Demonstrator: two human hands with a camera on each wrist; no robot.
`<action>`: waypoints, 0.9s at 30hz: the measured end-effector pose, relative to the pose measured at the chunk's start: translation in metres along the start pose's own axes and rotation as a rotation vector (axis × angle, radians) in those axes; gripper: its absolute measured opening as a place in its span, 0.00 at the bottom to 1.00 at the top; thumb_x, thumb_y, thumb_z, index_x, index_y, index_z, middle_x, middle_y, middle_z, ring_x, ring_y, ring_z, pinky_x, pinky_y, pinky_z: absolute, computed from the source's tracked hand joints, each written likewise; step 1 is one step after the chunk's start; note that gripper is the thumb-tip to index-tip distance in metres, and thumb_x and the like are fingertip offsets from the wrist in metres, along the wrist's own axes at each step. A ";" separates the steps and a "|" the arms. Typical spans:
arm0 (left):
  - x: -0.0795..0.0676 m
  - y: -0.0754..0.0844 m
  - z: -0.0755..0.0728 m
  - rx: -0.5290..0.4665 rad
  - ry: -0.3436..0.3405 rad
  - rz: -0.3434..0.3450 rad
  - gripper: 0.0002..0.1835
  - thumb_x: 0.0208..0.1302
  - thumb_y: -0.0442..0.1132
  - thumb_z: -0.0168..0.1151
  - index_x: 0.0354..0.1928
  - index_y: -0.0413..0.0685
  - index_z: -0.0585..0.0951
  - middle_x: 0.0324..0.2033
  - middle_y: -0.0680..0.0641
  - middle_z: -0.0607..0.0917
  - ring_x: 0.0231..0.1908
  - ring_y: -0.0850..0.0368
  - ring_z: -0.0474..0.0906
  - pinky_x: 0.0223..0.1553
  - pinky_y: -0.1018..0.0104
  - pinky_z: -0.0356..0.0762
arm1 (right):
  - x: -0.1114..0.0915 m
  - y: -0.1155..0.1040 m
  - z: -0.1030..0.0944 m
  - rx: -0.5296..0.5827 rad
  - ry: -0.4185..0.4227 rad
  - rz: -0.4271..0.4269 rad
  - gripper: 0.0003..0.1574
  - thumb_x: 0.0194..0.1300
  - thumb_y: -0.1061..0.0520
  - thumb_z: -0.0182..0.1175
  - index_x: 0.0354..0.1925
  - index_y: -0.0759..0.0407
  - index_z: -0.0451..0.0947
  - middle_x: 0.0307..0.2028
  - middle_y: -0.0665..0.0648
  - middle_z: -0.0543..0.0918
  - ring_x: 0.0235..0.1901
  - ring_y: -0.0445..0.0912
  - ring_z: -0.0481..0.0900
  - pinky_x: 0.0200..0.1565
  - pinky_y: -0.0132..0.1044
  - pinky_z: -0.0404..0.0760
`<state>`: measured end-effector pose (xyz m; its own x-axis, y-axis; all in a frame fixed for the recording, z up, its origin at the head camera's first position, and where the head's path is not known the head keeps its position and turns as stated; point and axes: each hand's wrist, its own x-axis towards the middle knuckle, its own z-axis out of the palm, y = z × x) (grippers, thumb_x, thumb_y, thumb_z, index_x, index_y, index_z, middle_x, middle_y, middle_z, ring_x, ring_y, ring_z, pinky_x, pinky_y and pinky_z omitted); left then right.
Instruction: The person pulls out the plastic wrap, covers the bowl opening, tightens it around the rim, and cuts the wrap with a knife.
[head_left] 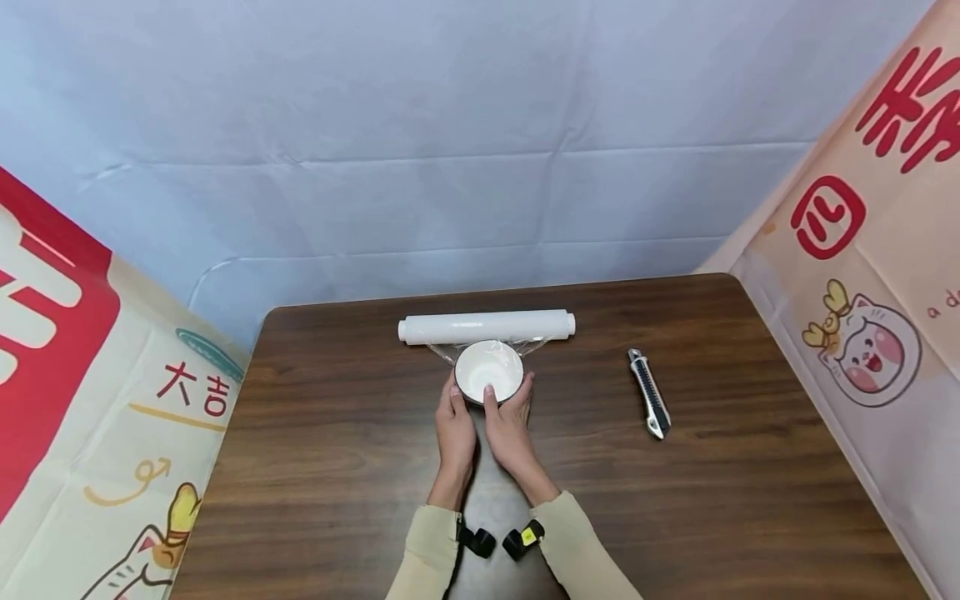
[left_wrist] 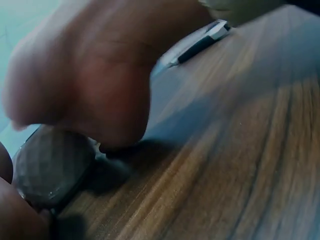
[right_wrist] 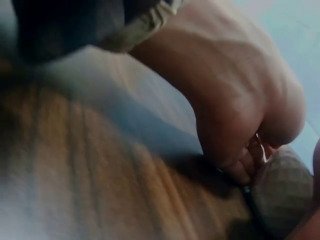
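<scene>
A small bowl (head_left: 480, 360), white inside, is held between both hands near the table's far side. Its dark outer wall (left_wrist: 52, 165) has a faceted pattern. My left hand (head_left: 455, 429) grips its left side, and my right hand (head_left: 512, 429) grips its right side with the thumb at the near rim. Clear cling film (head_left: 441, 352) runs from a white roll (head_left: 487, 327) just behind to the bowl; whether it covers the bowl's top, I cannot tell. In each wrist view the opposite hand looms large, and most fingers round the bowl are hidden.
A utility knife (head_left: 649, 393) lies to the right of the hands on the brown wooden table (head_left: 322, 467). A pale cloth (head_left: 450, 208) hangs behind the table, with printed banners (head_left: 873, 333) at both sides.
</scene>
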<state>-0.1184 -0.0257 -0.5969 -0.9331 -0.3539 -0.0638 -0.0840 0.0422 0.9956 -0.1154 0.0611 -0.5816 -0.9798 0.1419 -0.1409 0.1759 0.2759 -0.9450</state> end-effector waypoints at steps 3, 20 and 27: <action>0.000 0.000 0.002 0.066 0.027 0.025 0.24 0.86 0.40 0.42 0.76 0.45 0.70 0.74 0.42 0.74 0.77 0.45 0.67 0.78 0.44 0.64 | -0.001 -0.003 0.002 -0.091 0.019 0.005 0.55 0.84 0.43 0.46 0.80 0.76 0.29 0.82 0.76 0.28 0.83 0.67 0.30 0.81 0.64 0.43; 0.009 0.004 -0.003 0.408 0.059 0.229 0.21 0.77 0.28 0.49 0.69 0.37 0.75 0.62 0.35 0.84 0.63 0.40 0.81 0.63 0.44 0.79 | -0.002 -0.003 -0.019 -0.241 -0.013 -0.042 0.51 0.82 0.42 0.50 0.78 0.81 0.49 0.82 0.79 0.33 0.82 0.72 0.33 0.79 0.69 0.49; 0.002 0.015 -0.002 0.238 -0.164 0.036 0.47 0.63 0.26 0.47 0.84 0.36 0.43 0.83 0.32 0.47 0.84 0.36 0.43 0.82 0.39 0.50 | 0.015 -0.004 -0.032 -0.011 -0.005 -0.010 0.52 0.83 0.37 0.48 0.83 0.70 0.42 0.83 0.72 0.50 0.83 0.65 0.49 0.80 0.63 0.54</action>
<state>-0.1206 -0.0273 -0.5819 -0.9794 -0.1935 -0.0581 -0.1112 0.2766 0.9545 -0.1274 0.0922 -0.5705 -0.9820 0.1339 -0.1329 0.1668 0.2876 -0.9431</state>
